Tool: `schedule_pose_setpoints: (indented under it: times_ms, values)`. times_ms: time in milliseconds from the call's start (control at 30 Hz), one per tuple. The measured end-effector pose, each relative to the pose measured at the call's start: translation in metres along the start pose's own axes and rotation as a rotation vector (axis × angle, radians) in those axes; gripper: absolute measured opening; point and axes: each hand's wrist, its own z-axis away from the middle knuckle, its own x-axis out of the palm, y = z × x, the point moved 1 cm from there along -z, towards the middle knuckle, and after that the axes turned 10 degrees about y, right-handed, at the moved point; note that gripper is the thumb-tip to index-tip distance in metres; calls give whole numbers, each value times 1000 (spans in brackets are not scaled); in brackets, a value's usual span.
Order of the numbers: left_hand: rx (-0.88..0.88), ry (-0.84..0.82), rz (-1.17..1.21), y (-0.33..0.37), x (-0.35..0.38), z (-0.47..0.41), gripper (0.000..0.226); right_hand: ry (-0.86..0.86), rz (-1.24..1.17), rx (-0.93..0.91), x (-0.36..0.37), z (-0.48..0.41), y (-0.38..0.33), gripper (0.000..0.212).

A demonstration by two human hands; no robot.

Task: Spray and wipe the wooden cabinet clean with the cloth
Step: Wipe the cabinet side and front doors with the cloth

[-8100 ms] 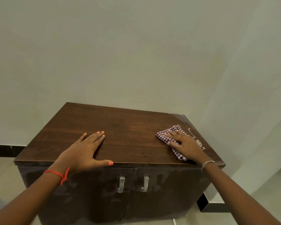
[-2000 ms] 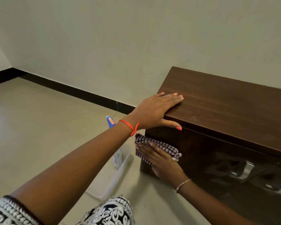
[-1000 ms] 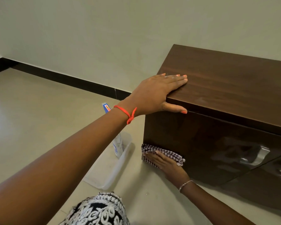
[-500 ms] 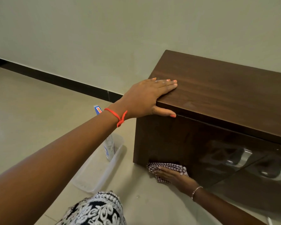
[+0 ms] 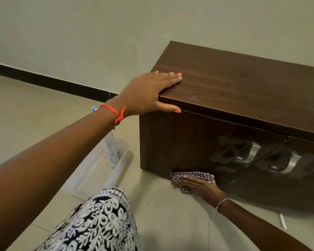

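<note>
Pale wall (image 5: 98,33), beige floor (image 5: 34,109), dark wooden cabinet (image 5: 243,91). My left hand (image 5: 149,93) lies flat, fingers straight, on its top corner. My right hand (image 5: 199,187), fingers straight, presses the checked cloth (image 5: 192,175) against its front's bottom edge, lower than two seconds ago.

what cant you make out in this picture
Head view only:
1. Spray bottle: the left forearm crosses its neck, and its label is too small to read.
2. Cabinet: its right end is cut off by the picture's edge.
3. Cloth: the right hand covers its middle.
4. Door handles: smeared by blur and glare.
</note>
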Motion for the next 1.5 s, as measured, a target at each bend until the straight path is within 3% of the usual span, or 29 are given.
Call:
schedule_pose_setpoints:
  times_ms: [67, 167, 233, 333, 400, 533, 633, 733, 933, 1000, 1200, 1400, 1500]
  values:
    - [-1, 8, -9, -1, 1, 0, 88, 141, -12, 166, 6, 11, 1, 75]
    - [-2, 19, -5, -1, 2, 0, 91, 174, -79, 379, 5, 7, 9, 73]
    - [-6, 25, 3, -2, 1, 0, 92, 152, -98, 305, 7, -7, 6, 76]
    - [-17, 23, 10, -1, 1, 1, 88, -38, -257, 19, 15, -10, -14, 108]
    - [-15, 21, 6, 0, 1, 1, 86, -121, -179, -13, 11, 4, -9, 106]
    - [-20, 21, 2, 1, 0, 0, 86, 138, -57, 251, -2, 27, 14, 74]
    - [-31, 15, 0, 0, 1, 0, 87, 282, -148, 537, -18, 27, 46, 72]
    - [-34, 3, 1, 0, 1, 0, 90, 355, -253, 699, -42, 5, 73, 74]
    - [-38, -11, -6, 4, -2, 0, 86, 257, -240, 469, -45, -12, 74, 77]
    - [-38, -12, -2, 4, -2, -1, 86, 253, -274, 506, -45, 4, 75, 80]
    - [-31, -10, -6, 2, 0, 0, 87, 420, -384, 885, -68, 15, 109, 78]
    - [-31, -30, -4, 2, -2, 0, 95, 393, -376, 737, -85, -17, 128, 82]
    - [-30, -23, 4, 1, -1, -1, 91, 405, -397, 850, -81, -1, 122, 80]
